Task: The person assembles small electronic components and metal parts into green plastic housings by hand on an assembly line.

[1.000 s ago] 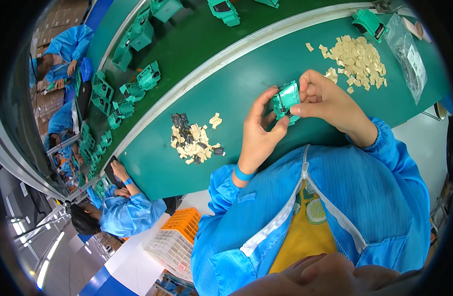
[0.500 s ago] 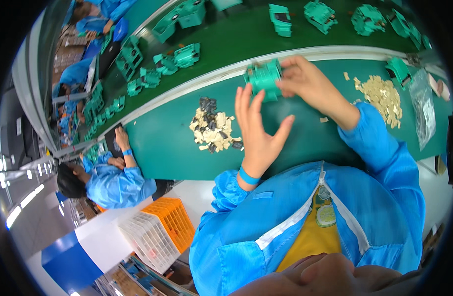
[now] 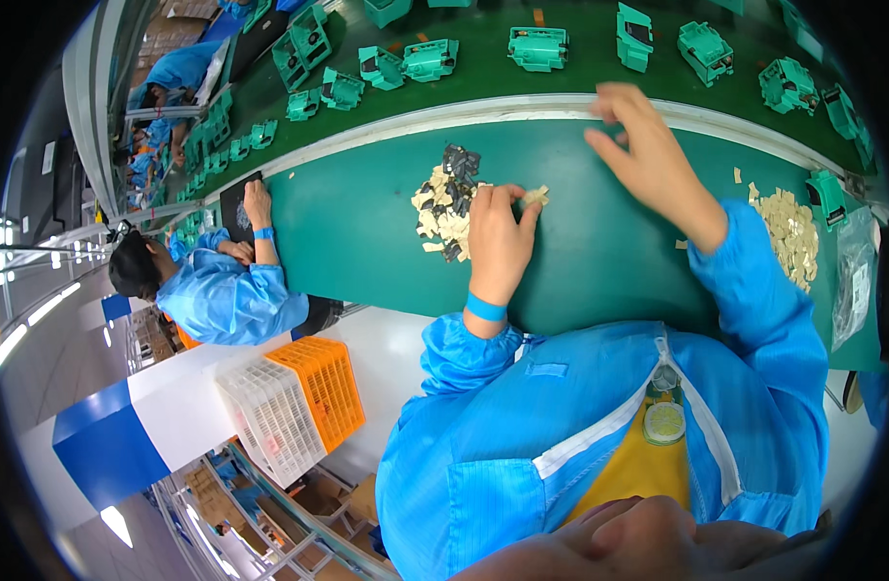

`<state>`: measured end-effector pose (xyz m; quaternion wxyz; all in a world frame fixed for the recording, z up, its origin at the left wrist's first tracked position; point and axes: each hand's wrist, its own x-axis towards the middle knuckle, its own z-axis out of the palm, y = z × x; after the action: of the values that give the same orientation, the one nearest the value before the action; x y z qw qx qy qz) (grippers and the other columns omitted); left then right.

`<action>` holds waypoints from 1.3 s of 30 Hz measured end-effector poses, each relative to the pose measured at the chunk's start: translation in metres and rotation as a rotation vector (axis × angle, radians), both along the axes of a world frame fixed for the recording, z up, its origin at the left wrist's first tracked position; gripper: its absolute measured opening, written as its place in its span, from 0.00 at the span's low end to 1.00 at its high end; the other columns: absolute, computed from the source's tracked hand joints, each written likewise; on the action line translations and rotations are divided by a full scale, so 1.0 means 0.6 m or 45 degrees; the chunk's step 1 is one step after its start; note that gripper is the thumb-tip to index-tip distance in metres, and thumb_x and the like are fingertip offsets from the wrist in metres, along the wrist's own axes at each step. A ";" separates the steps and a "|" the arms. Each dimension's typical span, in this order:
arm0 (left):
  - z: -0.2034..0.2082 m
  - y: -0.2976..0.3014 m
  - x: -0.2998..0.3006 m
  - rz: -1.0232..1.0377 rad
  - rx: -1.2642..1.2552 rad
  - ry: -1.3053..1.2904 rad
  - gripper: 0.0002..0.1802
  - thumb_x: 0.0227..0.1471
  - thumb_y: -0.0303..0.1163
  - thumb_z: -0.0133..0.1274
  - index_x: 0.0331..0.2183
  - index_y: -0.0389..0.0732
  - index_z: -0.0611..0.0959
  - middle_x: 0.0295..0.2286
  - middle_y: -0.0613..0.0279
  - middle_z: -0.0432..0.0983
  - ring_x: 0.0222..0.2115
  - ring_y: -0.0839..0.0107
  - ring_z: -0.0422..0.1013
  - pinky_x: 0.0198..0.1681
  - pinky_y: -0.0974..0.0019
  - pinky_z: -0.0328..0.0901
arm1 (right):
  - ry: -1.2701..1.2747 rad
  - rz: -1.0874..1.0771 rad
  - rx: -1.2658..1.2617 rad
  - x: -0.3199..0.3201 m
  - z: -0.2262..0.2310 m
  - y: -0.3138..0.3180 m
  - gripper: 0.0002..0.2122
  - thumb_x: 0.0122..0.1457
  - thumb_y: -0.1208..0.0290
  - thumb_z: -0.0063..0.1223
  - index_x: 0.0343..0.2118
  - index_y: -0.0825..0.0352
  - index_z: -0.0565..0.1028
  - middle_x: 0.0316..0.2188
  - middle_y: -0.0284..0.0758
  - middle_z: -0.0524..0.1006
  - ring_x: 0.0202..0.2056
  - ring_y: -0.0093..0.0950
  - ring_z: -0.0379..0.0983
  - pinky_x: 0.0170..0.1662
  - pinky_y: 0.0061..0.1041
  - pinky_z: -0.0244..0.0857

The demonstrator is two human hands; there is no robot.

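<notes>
My left hand is closed in a pinch on small cream-coloured pieces, just right of a mixed pile of cream and black small parts on the green tabletop. Over by the pale rail, my right hand is raised with its fingers apart and holds nothing. A green plastic housing lies on the dark green belt beyond the rail, up and to the left of that hand.
More green housings line the belt. At right are a cream-piece pile, a green housing and a clear plastic bag. A co-worker in blue sits at left, near white and orange crates.
The green housing has left my hands and now lies on the belt. My left hand came down and took cream pieces. My right hand moved up toward the rail and opened.
</notes>
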<state>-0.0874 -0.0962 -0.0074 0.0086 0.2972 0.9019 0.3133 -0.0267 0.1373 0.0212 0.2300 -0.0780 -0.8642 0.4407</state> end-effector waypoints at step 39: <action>0.002 -0.074 -0.027 0.109 1.184 -1.829 0.11 0.62 0.28 0.55 0.45 0.39 0.75 0.29 0.64 0.76 0.27 0.78 0.72 0.32 0.76 0.68 | -0.588 0.259 -1.572 -0.014 -0.037 -0.132 0.10 0.64 0.70 0.56 0.43 0.71 0.80 0.33 0.35 0.81 0.33 0.22 0.78 0.37 0.21 0.72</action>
<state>-0.1035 -0.1403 -0.0064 0.4434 -0.0345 0.4678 0.7638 -0.0350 0.0579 -0.0011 -0.0908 -0.2058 -0.4832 0.8461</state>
